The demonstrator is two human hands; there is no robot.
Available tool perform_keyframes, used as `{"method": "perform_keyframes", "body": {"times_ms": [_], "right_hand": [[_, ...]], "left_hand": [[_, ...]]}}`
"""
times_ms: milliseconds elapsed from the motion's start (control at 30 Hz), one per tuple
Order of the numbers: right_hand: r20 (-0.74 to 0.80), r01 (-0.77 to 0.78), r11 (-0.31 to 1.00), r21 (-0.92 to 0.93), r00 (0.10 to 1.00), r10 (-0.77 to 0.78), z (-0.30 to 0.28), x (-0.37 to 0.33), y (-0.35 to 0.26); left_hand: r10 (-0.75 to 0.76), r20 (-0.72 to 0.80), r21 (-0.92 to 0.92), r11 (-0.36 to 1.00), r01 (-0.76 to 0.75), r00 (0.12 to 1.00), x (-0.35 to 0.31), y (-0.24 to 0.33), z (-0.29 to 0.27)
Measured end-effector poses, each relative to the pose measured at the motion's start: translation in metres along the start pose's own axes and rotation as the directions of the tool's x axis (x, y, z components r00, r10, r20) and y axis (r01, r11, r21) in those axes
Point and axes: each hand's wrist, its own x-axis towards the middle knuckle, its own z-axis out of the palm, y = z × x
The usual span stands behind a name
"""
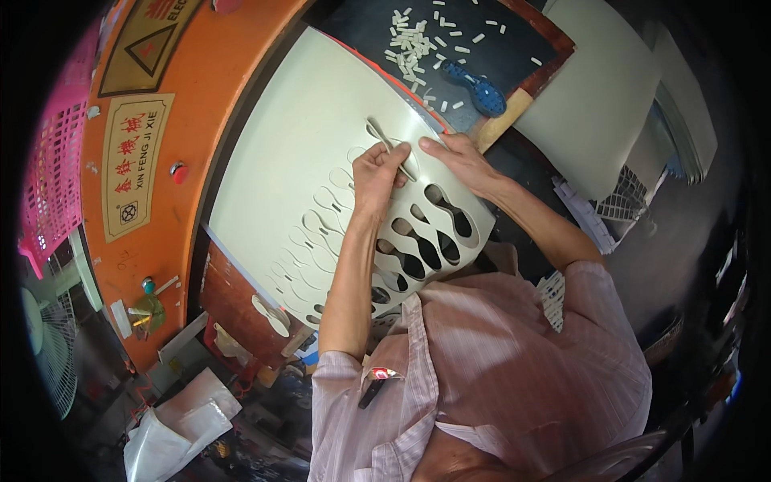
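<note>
2 bare hands, at work over 1 large pale sheet (281, 128)
Left hand (377, 173): closed in a pinch, thumb against fingers, on 1 pale sole-shaped piece (383, 136), which stands tilted on edge at the sheet's right half
Right hand (467, 165): just right of the left; thumb laid on the sheet, other fingers bent at its far right edge and partly hidden, so that a firm grip cannot be told
Sheet, condition: several sole-shaped openings (426, 251) along the near right side, dark beneath; rows of sole-shaped cut outlines (309, 241) to their left
Far side: 1 dark board (361, 20) with a reddish frame, bearing many small white strips (411, 40), heaped and scattered; 1 blue brush (486, 95), near the frame's right part
Right: large pale sheets (590, 96), overlapping
Left: 1 orange machine (225, 72) with 1 red push button (179, 171); beyond it, 1 pink perforated plastic basket (56, 153) and 1 fan (56, 353)
Near left: loose sole-shaped pieces (271, 316), overlapping, beside the sheet's corner; 1 crumpled whitish plastic bag (181, 430), lower down
</note>
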Motion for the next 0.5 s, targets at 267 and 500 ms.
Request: {"method": "perform_keyframes", "body": {"times_ms": [267, 500], "right_hand": [[-0.113, 0.129, 0.961, -0.246, 0.981, -0.161, -0.010, 0.007, 0.016], [-0.164, 0.141, 0.955, -0.262, 0.968, -0.188, -0.009, 0.008, 0.018]], "left_hand": [[0.016, -0.046, -0.137, 0.990, -0.022, 0.999, -0.001, -0.008, 0.008], [0.140, -0.040, 0.223, 0.966, -0.127, 0.989, -0.001, -0.002, -0.004]]}}
